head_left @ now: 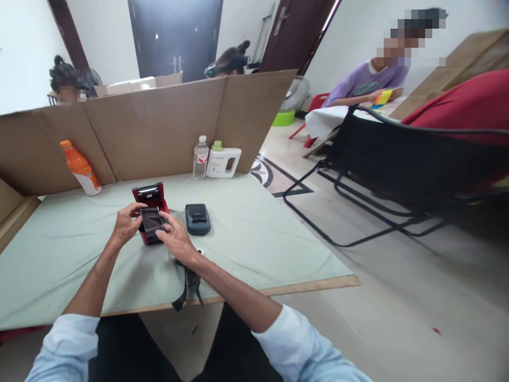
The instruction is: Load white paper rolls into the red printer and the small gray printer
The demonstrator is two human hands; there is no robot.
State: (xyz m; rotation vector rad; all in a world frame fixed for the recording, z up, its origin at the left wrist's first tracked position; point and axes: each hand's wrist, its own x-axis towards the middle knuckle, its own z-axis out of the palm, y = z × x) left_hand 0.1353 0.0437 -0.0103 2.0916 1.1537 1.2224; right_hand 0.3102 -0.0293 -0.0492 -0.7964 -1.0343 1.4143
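A small red printer [153, 197] with its lid flipped up sits on the pale green table cover [246, 233]. My left hand [126, 224] grips its left side. My right hand [175, 239] holds the black front part [151, 220] of the printer from the right, fingers on its edge. A second, dark blue-grey printer [198, 218] lies closed just to the right, untouched. A black strap [189, 286] hangs over the table's front edge under my right wrist.
An orange drink bottle [81, 168] leans at the back left. A water bottle [201, 157] and a white jug [223, 161] stand by the cardboard screen [159, 124]. A black folding chair [397, 170] is on the right. Other people sit beyond.
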